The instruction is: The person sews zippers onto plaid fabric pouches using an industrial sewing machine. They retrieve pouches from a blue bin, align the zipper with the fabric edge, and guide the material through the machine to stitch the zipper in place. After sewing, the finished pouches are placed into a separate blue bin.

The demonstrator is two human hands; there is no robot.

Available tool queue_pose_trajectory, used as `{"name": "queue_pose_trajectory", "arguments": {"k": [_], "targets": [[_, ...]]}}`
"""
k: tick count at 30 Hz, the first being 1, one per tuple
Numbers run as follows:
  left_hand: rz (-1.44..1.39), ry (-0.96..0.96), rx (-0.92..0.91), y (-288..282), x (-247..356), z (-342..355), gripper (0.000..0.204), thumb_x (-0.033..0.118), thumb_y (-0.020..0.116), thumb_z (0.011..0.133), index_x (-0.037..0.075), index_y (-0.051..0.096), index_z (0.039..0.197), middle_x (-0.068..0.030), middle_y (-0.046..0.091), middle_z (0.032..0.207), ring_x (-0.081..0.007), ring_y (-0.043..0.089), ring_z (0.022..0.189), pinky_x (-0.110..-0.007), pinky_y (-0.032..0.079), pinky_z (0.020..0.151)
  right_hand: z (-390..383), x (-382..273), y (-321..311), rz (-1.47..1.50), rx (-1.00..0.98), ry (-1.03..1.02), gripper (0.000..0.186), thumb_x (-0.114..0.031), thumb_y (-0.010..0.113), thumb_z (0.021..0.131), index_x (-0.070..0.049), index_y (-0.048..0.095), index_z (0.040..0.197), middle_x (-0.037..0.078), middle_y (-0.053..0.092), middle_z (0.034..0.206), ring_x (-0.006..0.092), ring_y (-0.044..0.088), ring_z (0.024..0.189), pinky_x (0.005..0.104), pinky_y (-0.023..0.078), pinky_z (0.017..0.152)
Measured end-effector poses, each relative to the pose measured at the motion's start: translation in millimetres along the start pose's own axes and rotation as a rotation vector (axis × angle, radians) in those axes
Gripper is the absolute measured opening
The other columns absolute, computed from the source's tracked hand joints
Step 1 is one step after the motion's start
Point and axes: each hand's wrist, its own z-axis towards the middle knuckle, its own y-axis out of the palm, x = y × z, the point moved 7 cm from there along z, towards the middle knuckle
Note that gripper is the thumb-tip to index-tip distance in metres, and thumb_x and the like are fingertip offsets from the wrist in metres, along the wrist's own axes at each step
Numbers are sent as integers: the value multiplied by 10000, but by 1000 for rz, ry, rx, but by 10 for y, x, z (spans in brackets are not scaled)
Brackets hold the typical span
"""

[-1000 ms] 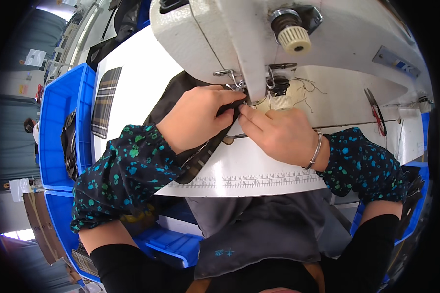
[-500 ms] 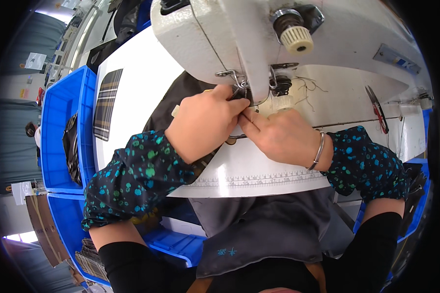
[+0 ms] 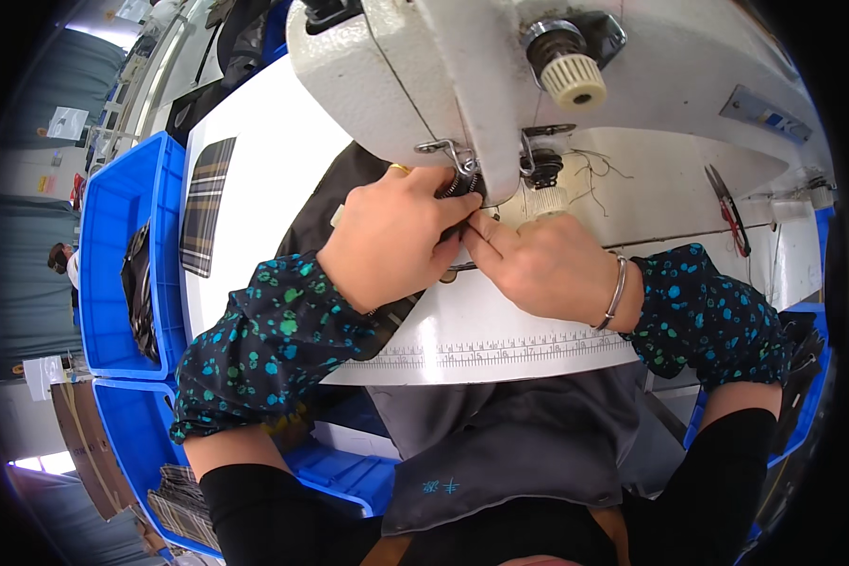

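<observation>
in the head view, the dark cloth [image 3: 323, 209] lies on the white table [image 3: 259, 141], its upper end by the needle area of the sewing machine [image 3: 387, 80]. a zip [image 3: 456, 186] with metal teeth shows on it there, just beyond the fingertips. the left hand [image 3: 387, 236] lies over the cloth, thumb and forefinger narrow, pinching its edge; a ring [image 3: 400, 168] sits on one finger. the right hand [image 3: 549, 264] comes in from the other side, fingers drawn together, tips touching the left hand's at the cloth's edge; whether they grip it i cannot tell. a bracelet [image 3: 616, 291] circles the right wrist. a ruler strip [image 3: 500, 353] runs along the table's near edge. well to the left lies a plaid piece [image 3: 208, 206], beside a blue bin [image 3: 104, 274] with dark pieces [image 3: 139, 297] inside. scissors [image 3: 729, 215] and loose threads [image 3: 591, 174] lie to the right.
</observation>
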Motion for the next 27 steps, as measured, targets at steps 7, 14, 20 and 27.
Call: {"name": "queue_pose_trajectory", "arguments": {"k": [7,14,20,27], "targets": [[-155,-23,-24,-17,16,10,417,222,738,758,8,756,1115,-182,642,942,-359,666,792,-420,545,696,-33,6,-44,-8,13,-26,226,-133,655,803,49,701,928,191,729,978,197,691,600,327,534,504],[-125,-70,-7,7,37,23,349,205,675,826,-2,748,1097,-184,623,900,-369,644,809,-451,522,709,-33,37,-53,-49,5,15,171,-122,653,820,21,700,901,94,659,767,198,674,590,333,519,495],[-143,-148,54,47,-18,19,284,209,693,855,69,771,1090,-164,663,925,-379,649,877,-449,558,771,-48,90,-54,-109,5,39,146,-109,654,825,3,701,906,60,629,688,200,674,599,334,521,509],[-545,-415,226,100,-416,-335,247,-26,760,854,-30,740,1100,-101,719,998,-153,645,780,-282,518,719,-17,135,-122,-110,63,47,106,-115,650,810,-30,673,869,34,592,638,205,659,592,350,508,506]]}}
